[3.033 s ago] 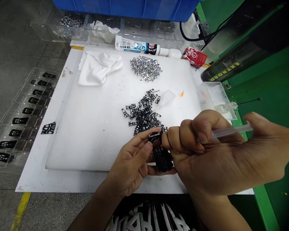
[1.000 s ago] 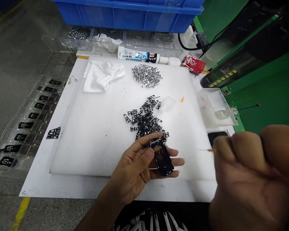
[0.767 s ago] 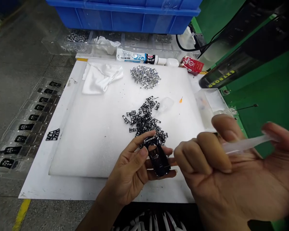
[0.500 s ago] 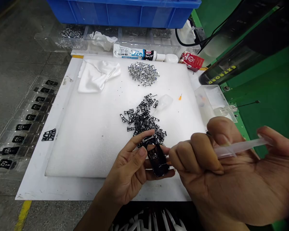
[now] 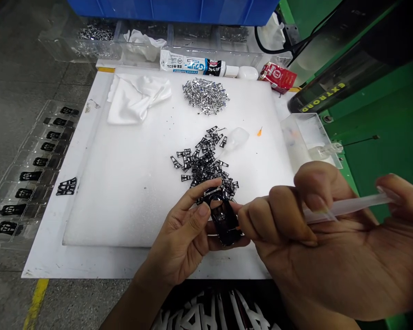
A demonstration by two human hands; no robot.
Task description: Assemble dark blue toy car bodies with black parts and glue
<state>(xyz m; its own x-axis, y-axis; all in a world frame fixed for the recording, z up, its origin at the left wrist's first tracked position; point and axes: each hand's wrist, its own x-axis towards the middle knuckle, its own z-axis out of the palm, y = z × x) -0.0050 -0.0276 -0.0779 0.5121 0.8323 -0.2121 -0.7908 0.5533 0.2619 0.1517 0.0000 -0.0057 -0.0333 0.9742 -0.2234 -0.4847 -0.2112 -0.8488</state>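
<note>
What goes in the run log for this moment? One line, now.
left hand: holds black glossy part | right hand: holds clear plastic syringe

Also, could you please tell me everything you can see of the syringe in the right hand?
The clear plastic syringe is a slim, see-through tube lying almost level across the right hand. One end rests against the thumb; the other disappears behind the curled fingers, so any tip is hidden. No markings or contents show.

Bright, even light, curved wide-angle edges
</note>
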